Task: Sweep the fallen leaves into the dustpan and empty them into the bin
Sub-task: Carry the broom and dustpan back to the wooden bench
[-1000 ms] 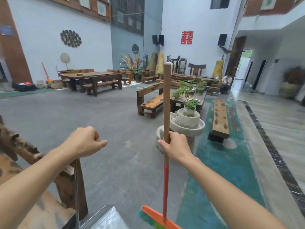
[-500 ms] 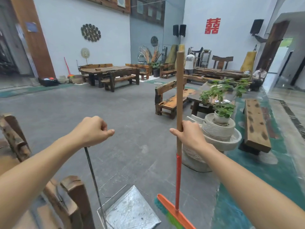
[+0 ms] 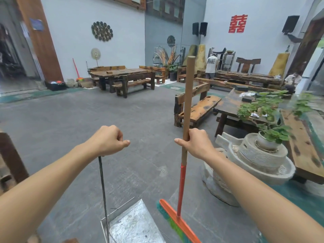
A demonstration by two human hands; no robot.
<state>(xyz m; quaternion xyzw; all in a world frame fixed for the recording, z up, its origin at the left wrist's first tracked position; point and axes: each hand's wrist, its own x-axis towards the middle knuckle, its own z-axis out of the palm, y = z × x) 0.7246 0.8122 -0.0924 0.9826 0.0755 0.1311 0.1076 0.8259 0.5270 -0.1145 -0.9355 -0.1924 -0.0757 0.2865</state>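
My left hand [image 3: 108,140] is closed around the top of a thin dark metal rod that runs down to a shiny metal dustpan [image 3: 133,225] resting on the grey floor at the bottom of the view. My right hand [image 3: 196,143] grips the upright broom [image 3: 185,109] by its wooden handle. Below the hand the handle turns red and ends in an orange head with green bristles [image 3: 177,221], just right of the dustpan. No leaves or bin can be made out.
A stone millstone planter [image 3: 252,162] with a potted plant stands close on the right. Wooden benches [image 3: 196,109] and tables [image 3: 122,74] fill the middle and back. Two people are at the far right. A wooden piece [image 3: 10,155] juts in at the left edge.
The view has turned left and moved away from the wooden piece on the left. The dustpan and its rod have come into sight. Both hands keep their grip.
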